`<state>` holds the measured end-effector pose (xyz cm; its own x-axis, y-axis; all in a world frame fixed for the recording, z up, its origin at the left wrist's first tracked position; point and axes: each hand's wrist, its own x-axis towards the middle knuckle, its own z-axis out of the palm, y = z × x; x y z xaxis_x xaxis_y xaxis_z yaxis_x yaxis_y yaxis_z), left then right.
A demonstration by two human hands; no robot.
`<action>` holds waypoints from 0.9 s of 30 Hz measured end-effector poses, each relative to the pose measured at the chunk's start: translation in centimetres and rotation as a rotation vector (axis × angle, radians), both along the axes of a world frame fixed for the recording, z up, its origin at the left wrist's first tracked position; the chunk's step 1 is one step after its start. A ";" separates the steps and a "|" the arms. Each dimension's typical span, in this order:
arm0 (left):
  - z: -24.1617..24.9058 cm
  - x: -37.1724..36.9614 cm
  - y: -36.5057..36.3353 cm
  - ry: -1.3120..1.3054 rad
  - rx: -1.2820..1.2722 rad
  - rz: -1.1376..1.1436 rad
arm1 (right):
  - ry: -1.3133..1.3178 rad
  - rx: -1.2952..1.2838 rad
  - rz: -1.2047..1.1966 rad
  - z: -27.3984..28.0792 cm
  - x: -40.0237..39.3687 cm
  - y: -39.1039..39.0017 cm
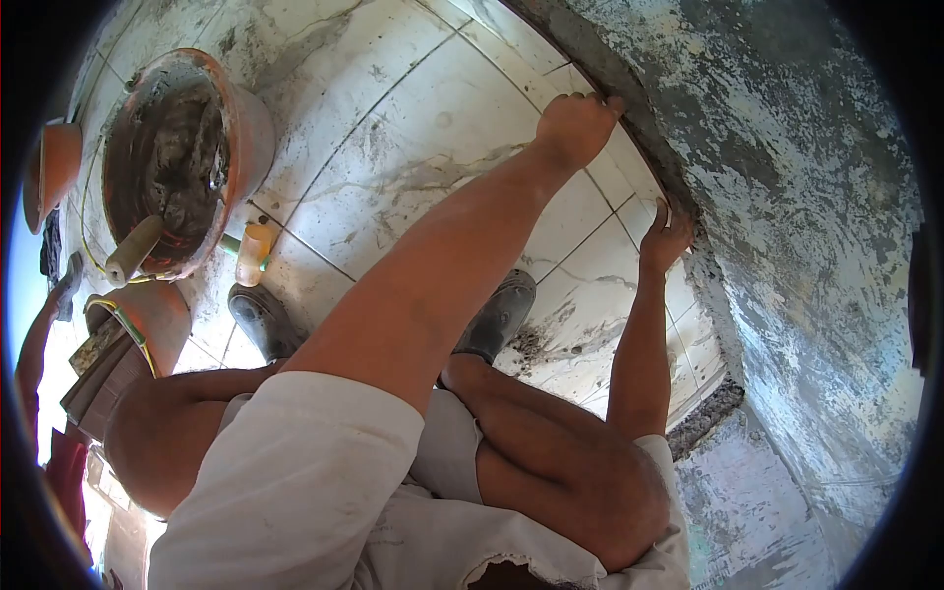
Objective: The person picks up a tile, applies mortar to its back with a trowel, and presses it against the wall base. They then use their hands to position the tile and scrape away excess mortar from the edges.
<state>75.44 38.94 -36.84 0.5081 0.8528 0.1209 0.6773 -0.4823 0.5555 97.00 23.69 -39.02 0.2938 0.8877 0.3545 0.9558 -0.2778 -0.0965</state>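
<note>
At the foot of the wall, a narrow white tile strip (pixel 625 169) with a thin dark reddish edge runs beside wet grey mortar. My left hand (pixel 575 128) is closed at its upper edge, fingers curled toward the mortar. Lower along the same strip, my right hand (pixel 669 239) grips the edge, its thumb raised on the near side and the other fingers partly hidden. Grey mortar (pixel 639 108) fills the gap between strip and wall. Marbled white floor tiles (pixel 393 128), smeared with dirt, lie under my arms.
A bucket of mortar (pixel 265 133) stands at left with a wooden-looking handle (pixel 135 250) over its rim. Near it are an orange-capped bottle (pixel 253 254), a second bucket (pixel 162 315) and a third (pixel 61 172). The rough wall (pixel 787 197) borders the right. Another person's arm (pixel 34 344) shows far left.
</note>
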 end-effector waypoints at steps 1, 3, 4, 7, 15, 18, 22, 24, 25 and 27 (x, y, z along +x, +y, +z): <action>0.0 0.2 0.2 -0.004 -0.037 -0.005 | -0.024 0.006 -0.005 0.0 0.0 -0.1; 0.1 0.5 0.4 -0.006 -0.074 -0.011 | -0.043 0.025 -0.042 0.4 -0.3 -0.2; 0.3 0.6 0.4 0.017 -0.100 -0.010 | -0.062 0.044 -0.076 0.7 -0.7 -0.3; 0.4 0.8 0.4 0.049 -0.129 -0.009 | -0.148 0.112 -0.281 1.2 -1.5 -1.3; 0.3 0.9 0.7 0.083 -0.092 -0.034 | 0.949 0.363 -0.599 -5.0 4.5 -6.5; -0.1 0.9 0.6 0.065 -0.062 -0.020 | 1.066 0.360 -0.513 -5.4 5.1 -6.7; -0.1 1.1 0.6 0.034 -0.073 -0.008 | 0.938 0.397 -0.555 -5.1 5.4 -6.2; 0.1 1.0 0.5 0.054 -0.086 -0.008 | 0.910 0.382 -0.555 -5.2 5.7 -6.2; 0.1 0.9 0.4 0.052 -0.088 -0.007 | 0.885 0.365 -0.555 -5.3 5.9 -6.2; 0.0 1.0 0.5 0.050 -0.087 -0.008 | 0.861 0.352 -0.556 -5.5 5.9 -6.1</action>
